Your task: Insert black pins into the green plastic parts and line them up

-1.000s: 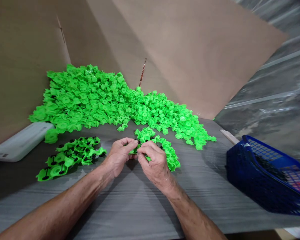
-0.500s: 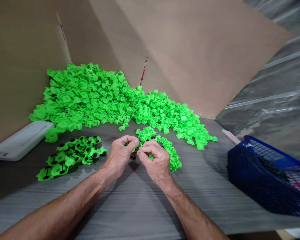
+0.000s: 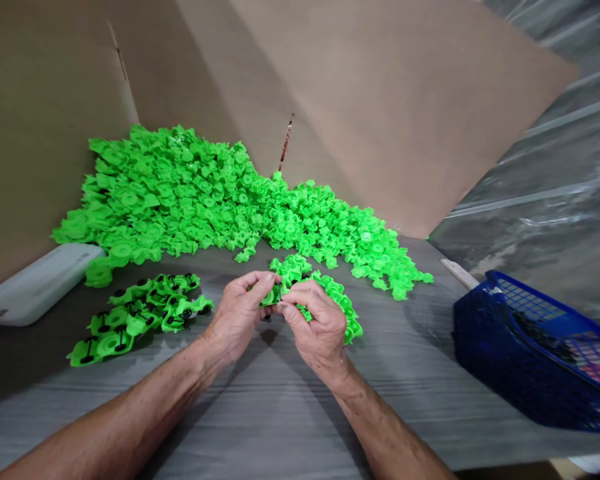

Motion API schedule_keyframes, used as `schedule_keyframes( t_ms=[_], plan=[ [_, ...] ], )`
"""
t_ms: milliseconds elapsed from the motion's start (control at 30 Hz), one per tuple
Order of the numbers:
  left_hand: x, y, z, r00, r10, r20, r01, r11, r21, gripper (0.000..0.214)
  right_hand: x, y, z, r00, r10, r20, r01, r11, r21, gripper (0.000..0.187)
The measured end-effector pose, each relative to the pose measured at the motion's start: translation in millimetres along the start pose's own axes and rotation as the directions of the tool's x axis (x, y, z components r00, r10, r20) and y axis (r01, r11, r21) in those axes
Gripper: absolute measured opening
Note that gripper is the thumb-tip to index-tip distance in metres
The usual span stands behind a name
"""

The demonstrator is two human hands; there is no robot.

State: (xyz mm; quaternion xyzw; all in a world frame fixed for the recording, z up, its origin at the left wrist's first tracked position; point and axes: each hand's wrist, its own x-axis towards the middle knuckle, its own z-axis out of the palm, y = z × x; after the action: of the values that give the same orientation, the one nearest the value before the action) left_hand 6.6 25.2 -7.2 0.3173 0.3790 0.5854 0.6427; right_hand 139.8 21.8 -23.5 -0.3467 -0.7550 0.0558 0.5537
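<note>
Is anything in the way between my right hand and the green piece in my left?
Nothing visible: your right hand has its fingertips right at the green piece in your left hand. The big green pile lies farther back.

I count one left hand (image 3: 235, 317) and one right hand (image 3: 317, 330), one held green piece (image 3: 270, 295), one blue basket (image 3: 505, 363), one white plastic object (image 3: 40, 283) and one bench (image 3: 270, 420). Loose green pieces (image 3: 175, 197) form one big heap, far too many to number; the wheeled green pieces (image 3: 110, 343) overlap too much to count.
</note>
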Motion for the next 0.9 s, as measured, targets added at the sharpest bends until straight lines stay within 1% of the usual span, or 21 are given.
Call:
schedule_keyframes(
  t_ms=[167,367,500,600,767,900],
  plan=[
    [0.7,-0.2,0.5,1.000,-0.004,-0.015,0.005,1.000,0.008,0.033,0.8,-0.2,-0.6,1.000,-0.013,0.027,0.013,1.000,0.011,0.012],
    [-0.1,0.5,1.4,1.000,-0.018,-0.007,0.018,1.000,-0.008,0.036,0.2,0.5,-1.6,0.997,-0.066,0.036,0.067,0.997,-0.033,0.014],
    [0.8,-2.8,0.0,1.000,-0.023,0.012,0.023,1.000,-0.018,0.036,0.4,1.5,-1.9,0.994,-0.090,0.060,0.092,0.995,-0.044,0.014],
    [2.3,-6.1,-1.5,1.000,-0.017,0.009,0.017,1.000,0.001,0.035,0.3,0.7,-1.6,0.994,-0.083,0.067,0.086,0.995,-0.054,0.016],
    [3.3,-7.7,-1.8,0.999,0.021,-0.025,-0.020,0.998,0.052,0.034,-0.3,-2.4,-0.7,0.996,-0.075,0.048,0.078,0.995,-0.063,0.014],
    [2.7,-7.3,-2.4,0.995,0.090,-0.050,-0.083,0.989,0.121,0.032,-0.4,-3.8,-0.2,0.997,-0.076,0.032,0.077,0.995,-0.055,0.013]
  ],
)
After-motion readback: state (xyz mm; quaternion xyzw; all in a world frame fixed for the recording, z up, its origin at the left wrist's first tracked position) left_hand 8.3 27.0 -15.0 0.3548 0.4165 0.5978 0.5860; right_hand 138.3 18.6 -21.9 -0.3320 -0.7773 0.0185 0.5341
